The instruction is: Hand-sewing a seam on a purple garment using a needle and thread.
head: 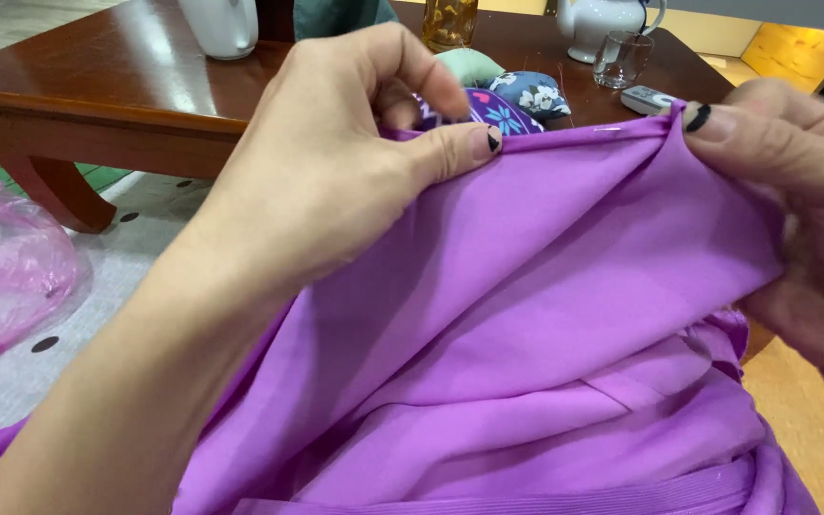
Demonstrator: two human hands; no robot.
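A large piece of purple fabric [545, 315] fills the lower middle of the view, folded in several layers over my lap. My left hand [336, 162] pinches its top edge between thumb and fingers near the centre. My right hand [793, 181] grips the same edge at the right, thumb on top. The edge is stretched taut between both hands. A thin pin or needle [608, 128] seems to lie along that edge, too small to be sure.
A low dark wooden table [126, 86] stands behind the fabric. On it are patterned pincushions [517, 95], a white jug [223, 24], a white teapot [598, 21], a small glass [622, 57] and an amber bottle [450, 21]. A pink plastic bag [7, 267] lies on the grey mat at left.
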